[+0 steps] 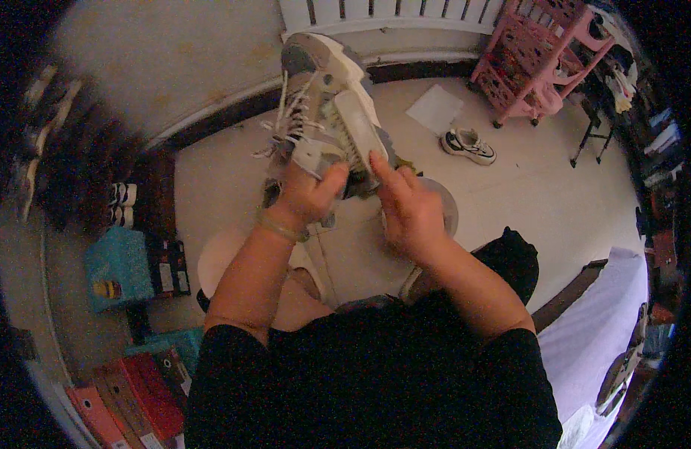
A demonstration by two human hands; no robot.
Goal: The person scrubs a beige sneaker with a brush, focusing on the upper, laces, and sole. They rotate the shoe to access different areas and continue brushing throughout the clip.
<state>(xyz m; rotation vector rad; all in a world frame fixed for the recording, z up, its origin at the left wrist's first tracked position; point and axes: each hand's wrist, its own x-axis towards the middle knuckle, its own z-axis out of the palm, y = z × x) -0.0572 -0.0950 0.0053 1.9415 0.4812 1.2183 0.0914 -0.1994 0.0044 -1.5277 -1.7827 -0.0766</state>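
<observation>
A grey and off-white lace-up sneaker (337, 62) is held up in front of me, its toe pointing away. My left hand (309, 191) grips it near the heel end, and part of the shoe is hidden behind the fingers. Loose white laces (292, 118) hang along its left side. In my right hand (410, 205) is a scrubbing brush with a pale back (359, 120). Its bristles (342, 134) lie against the side of the shoe.
Another sneaker (469, 147) rests on the tiled floor beside a white sheet (435, 108). Behind it stands a pink plastic rolling rack (539, 62). Shoe boxes (149, 395) and a teal box (121, 269) line the left. A pale cloth (590, 337) covers a surface at right.
</observation>
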